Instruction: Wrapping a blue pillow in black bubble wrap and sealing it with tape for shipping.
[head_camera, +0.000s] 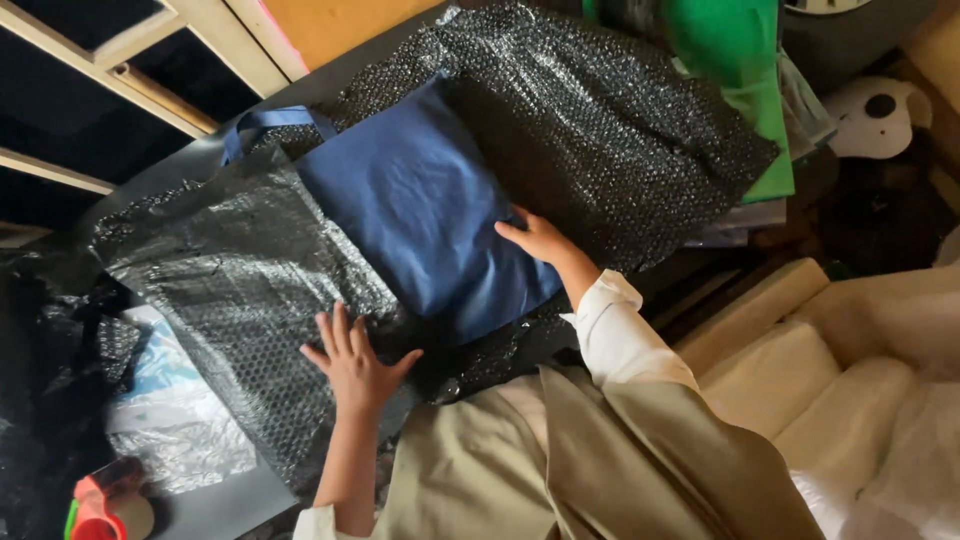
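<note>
A folded dark blue cloth bag (420, 200) with a blue strap lies on a sheet of black bubble wrap (250, 290) spread over a dark table. My left hand (352, 358) rests flat on the bubble wrap, fingers spread, just below the bag's near corner. My right hand (537, 238) presses flat on the bag's right edge, where another fold of black bubble wrap (600, 120) lies beside it. Neither hand grips anything.
A red tape dispenser (100, 505) sits at the lower left near a clear plastic bag (175, 410). Green fabric (745, 60) lies at the top right. Pale foam blocks (800, 350) stand to the right. A wooden frame (130, 70) runs along the upper left.
</note>
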